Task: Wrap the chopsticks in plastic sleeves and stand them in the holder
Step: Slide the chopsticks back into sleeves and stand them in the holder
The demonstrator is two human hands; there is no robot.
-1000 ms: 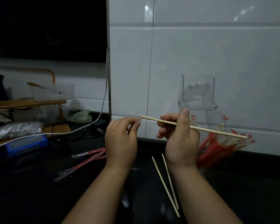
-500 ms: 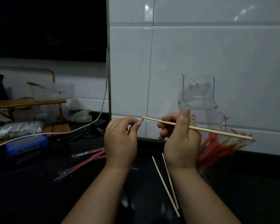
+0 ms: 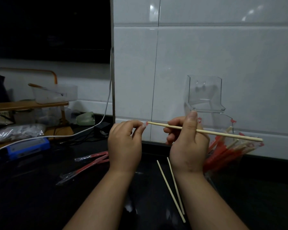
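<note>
Shifted slightly rightward since a second ago, the bare chopstick (image 3: 223, 133) sits clamped in the right hand (image 3: 188, 143) fingers, its left tip at the plastic sleeve (image 3: 145, 127) pinched by the left hand (image 3: 125, 146) fingers, above the worktop (image 3: 40, 196), near the holder (image 3: 204, 97).

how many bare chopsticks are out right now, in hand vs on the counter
chopstick in right hand: 1
chopsticks on counter: 2
total: 3
</note>
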